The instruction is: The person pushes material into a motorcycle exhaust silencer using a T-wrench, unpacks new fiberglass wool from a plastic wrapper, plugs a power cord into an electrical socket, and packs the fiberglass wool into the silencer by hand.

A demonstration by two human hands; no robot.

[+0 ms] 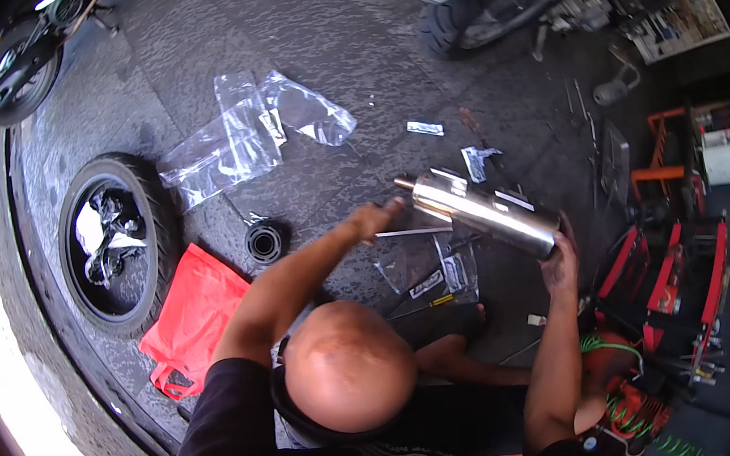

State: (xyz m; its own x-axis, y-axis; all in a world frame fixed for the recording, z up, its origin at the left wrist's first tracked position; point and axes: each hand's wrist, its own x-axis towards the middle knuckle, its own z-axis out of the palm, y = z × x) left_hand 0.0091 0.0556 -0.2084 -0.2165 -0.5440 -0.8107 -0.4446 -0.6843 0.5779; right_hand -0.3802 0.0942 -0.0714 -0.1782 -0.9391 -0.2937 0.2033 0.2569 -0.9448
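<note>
A shiny silver exhaust muffler (pixel 489 212) is held slanted above the floor, its narrow brownish pipe end toward the left. My right hand (pixel 560 262) grips the wide lower end, fingers wrapped around its rim. Close to the pipe end is my left hand (pixel 378 220), its fingers curled; what they hold, if anything, cannot be made out. Beneath the muffler lie a clear plastic bag (pixel 405 264), small packets (pixel 426 285) and a yellow-handled screwdriver (pixel 441 299). A person's head (pixel 349 365) between the forearms hides the floor below it.
At left lie a loose wheel with tyre (pixel 161 215), a red bag (pixel 198 305) and a black ring-shaped part (pixel 266 241). Plastic sheeting (pixel 234 148) spreads farther off. Motorcycles (pixel 495 24) stand at the far side. A red toolbox (pixel 664 284) and green coiled hose (pixel 669 445) are at right.
</note>
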